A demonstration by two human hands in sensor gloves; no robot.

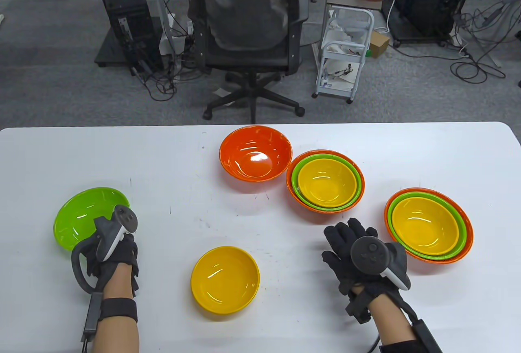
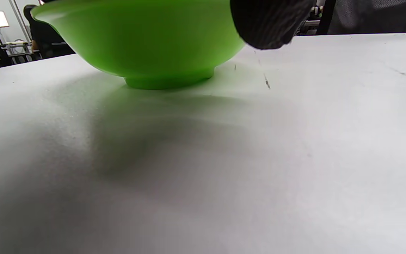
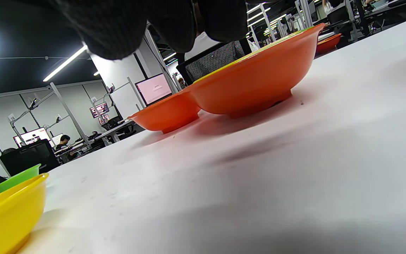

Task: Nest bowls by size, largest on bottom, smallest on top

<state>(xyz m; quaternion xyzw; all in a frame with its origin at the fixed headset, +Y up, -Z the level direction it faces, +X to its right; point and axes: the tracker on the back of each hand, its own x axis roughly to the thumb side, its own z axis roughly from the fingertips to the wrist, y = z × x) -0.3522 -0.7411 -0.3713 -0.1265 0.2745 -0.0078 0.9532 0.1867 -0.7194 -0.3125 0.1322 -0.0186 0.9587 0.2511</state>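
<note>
overhead table view (image 1: 163,166); low wrist views

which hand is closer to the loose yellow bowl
Roughly equal; the left hand looks slightly nearer. It sits to the left of the loose yellow bowl, by the green bowl. The right hand lies flat to the bowl's right.

We see a white table (image 1: 163,166) across the lower frame. Directly on it: a green bowl (image 1: 81,212) at left, a yellow bowl (image 1: 225,280) lower centre, an orange bowl (image 1: 255,159) upper centre, and two nested stacks (image 1: 325,185) (image 1: 428,225) at right.
</note>
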